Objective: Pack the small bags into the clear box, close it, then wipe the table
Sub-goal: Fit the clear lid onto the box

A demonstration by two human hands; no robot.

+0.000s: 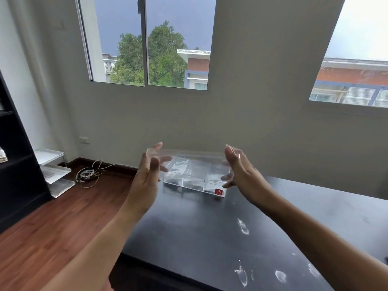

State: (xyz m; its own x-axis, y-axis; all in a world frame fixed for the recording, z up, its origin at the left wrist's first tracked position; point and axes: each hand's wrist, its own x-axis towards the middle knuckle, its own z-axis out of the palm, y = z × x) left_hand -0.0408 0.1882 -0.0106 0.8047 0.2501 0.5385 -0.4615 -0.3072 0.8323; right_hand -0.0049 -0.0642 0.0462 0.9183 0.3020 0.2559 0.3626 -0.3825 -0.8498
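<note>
A clear box [195, 184] with divided compartments and a red sticker [218, 192] sits at the far left end of the black table [205, 232]. Clear small bags [178, 166] lie inside its compartments, hard to tell apart. A clear lid [193, 153] hovers just above the box, roughly level. My left hand [147, 173] grips the lid's left end, fingers spread. My right hand [241, 175] grips its right end. Both hands are slightly blurred.
White smears [243, 226] mark the table's near right part. The table's left edge drops to a wooden floor [52, 223]. A black shelf unit [12, 164], white stacked trays [55, 171] and loose cables [88, 175] stand at the left.
</note>
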